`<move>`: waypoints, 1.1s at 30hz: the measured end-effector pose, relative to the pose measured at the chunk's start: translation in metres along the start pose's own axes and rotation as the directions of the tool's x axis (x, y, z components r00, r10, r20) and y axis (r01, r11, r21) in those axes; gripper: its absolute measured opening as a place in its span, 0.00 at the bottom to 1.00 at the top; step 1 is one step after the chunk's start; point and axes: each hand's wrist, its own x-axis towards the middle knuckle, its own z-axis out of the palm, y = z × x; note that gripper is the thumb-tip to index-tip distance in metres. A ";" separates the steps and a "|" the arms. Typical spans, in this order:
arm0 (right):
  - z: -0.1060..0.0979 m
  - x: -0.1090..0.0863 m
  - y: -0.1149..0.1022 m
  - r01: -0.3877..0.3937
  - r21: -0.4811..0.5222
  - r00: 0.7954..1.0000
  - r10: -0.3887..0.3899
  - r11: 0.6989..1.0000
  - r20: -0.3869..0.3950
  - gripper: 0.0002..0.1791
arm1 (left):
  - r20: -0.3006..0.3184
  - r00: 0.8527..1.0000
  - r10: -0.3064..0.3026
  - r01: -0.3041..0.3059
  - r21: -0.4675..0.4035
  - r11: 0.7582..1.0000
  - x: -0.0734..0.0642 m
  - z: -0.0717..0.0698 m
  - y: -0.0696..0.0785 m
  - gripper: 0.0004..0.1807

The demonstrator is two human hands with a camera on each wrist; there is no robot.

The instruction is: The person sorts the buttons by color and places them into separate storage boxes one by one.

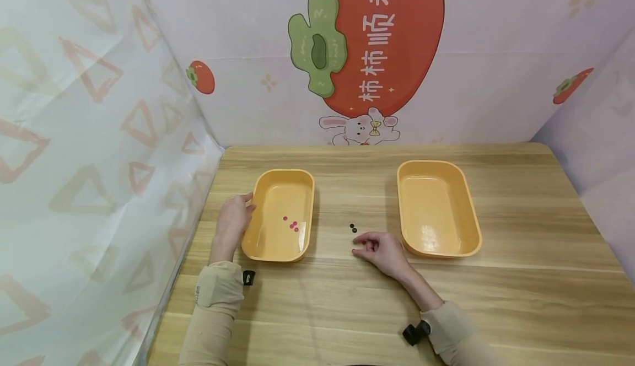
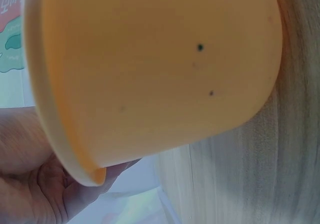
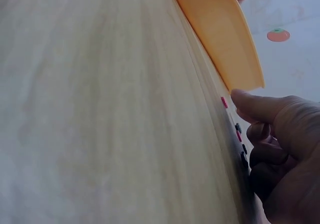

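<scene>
My left hand (image 1: 232, 221) grips the left edge of an orange plastic tray (image 1: 258, 245); in the left wrist view the tray's outer wall (image 2: 150, 83) hides part of the hand (image 2: 30, 184). Several small pink button-like discs (image 1: 291, 226) lie inside. Right of this tray, my right hand (image 1: 384, 253) hovers low over the table, thumb and index finger apart around small red discs. One red disc (image 3: 224, 102) lies by the thumb tip in the right wrist view. Two black discs (image 1: 353, 228) sit just beyond the fingertips. The curled fingers (image 3: 270, 154) partly cover other discs.
A second orange tray (image 1: 436, 168) stands to the right of my right hand, with no discs visible in it. The wooden table (image 1: 526, 217) meets a printed cloth wall (image 1: 496, 107) at the back and another at the left.
</scene>
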 end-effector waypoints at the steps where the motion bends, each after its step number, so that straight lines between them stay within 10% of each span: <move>1: 0.000 0.000 -0.001 0.002 -0.023 1.000 -0.002 1.000 0.000 0.09 | 0.000 1.000 -0.001 0.001 -0.002 1.000 0.000 0.000 0.000 0.25; 17: 0.001 -0.004 -0.002 0.036 -0.127 0.999 -0.037 0.991 -0.008 0.04 | 0.008 1.000 -0.010 0.010 -0.012 1.000 -0.001 -0.001 0.002 0.25; 33: -0.012 -0.003 0.001 0.102 -0.173 0.980 -0.069 0.980 0.184 0.06 | 0.013 1.000 -0.014 0.015 -0.014 1.000 0.000 0.000 0.000 0.25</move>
